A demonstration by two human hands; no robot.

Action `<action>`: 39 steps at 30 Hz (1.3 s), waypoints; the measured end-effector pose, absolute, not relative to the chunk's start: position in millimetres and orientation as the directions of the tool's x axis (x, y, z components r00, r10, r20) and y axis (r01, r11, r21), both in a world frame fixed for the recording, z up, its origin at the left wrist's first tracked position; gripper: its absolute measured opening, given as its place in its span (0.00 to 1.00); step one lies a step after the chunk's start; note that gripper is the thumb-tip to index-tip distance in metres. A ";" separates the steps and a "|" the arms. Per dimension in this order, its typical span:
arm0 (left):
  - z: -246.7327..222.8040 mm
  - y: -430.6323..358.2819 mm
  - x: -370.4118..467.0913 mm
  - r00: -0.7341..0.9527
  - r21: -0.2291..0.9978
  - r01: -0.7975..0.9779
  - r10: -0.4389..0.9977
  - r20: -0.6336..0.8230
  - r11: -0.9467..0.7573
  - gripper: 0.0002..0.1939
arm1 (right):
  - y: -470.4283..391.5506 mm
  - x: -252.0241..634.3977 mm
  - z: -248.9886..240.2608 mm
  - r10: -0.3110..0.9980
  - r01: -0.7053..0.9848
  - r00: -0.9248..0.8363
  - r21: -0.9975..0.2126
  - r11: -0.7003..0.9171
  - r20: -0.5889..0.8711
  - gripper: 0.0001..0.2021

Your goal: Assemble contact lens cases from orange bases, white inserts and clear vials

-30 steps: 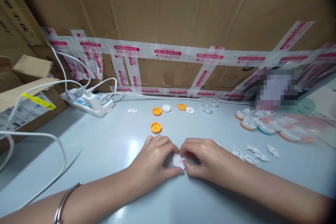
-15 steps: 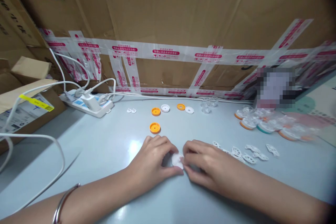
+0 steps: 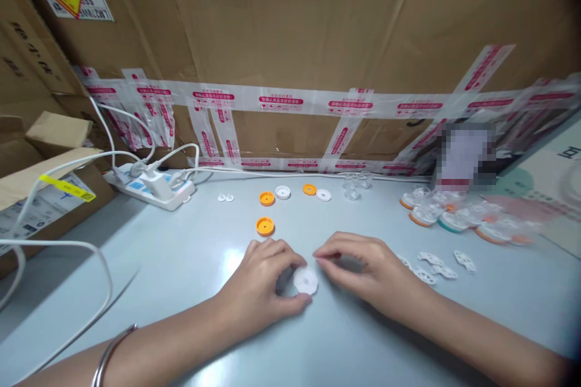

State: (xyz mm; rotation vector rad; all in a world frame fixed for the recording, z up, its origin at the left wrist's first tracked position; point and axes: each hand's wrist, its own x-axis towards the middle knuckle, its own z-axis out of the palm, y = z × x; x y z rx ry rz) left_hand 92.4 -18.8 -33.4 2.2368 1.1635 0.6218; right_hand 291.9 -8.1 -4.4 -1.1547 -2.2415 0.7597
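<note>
Between thumb and fingers of my left hand is a round white disc, gripped by its edge just above the table. My right hand is just right of the disc, apart from it. Its thumb and index fingertips are pinched together, and whether something tiny is between them cannot be made out. Beyond my left hand lies an orange round cup. Farther back are another orange cup, a white cup, an orange ring and a white ring.
White perforated pieces lie beside my right forearm. Clear-topped assemblies cluster at the right; clear parts and small white pieces sit farther back. A power strip with cables is at the left, before a large cardboard box.
My right hand has come off the white disc and moved slightly right, fingertips still together. My left hand still holds the disc. The view has shifted slightly.
</note>
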 end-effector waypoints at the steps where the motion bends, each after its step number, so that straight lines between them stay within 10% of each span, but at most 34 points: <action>1: -33.1 -19.1 92.4 0.522 0.646 0.591 0.840 0.150 -0.483 0.14 | -3.5 291.3 -1.6 0.840 0.566 -0.509 -0.664 0.489 0.185 0.07; 15: -29.1 -24.7 88.3 0.525 0.627 0.603 0.837 0.154 -0.493 0.13 | 63.1 224.7 -21.9 0.656 0.383 -0.723 -0.664 0.642 0.217 0.09; 22: -33.8 -23.6 87.2 0.527 0.642 0.592 0.837 0.149 -0.487 0.16 | 58.4 244.0 -9.1 0.886 0.171 -0.463 -0.984 0.047 -0.038 0.11; 26: -35.6 -23.1 86.8 0.516 0.669 0.576 0.844 0.149 -0.470 0.17 | 43.0 271.8 2.1 0.860 -0.156 -0.440 -0.921 -0.356 -0.258 0.10; 39: -33.4 -24.0 87.0 0.514 0.686 0.570 0.848 0.131 -0.451 0.13 | -2.5 298.7 -11.7 0.834 -0.239 -0.468 -0.867 -0.438 -0.292 0.05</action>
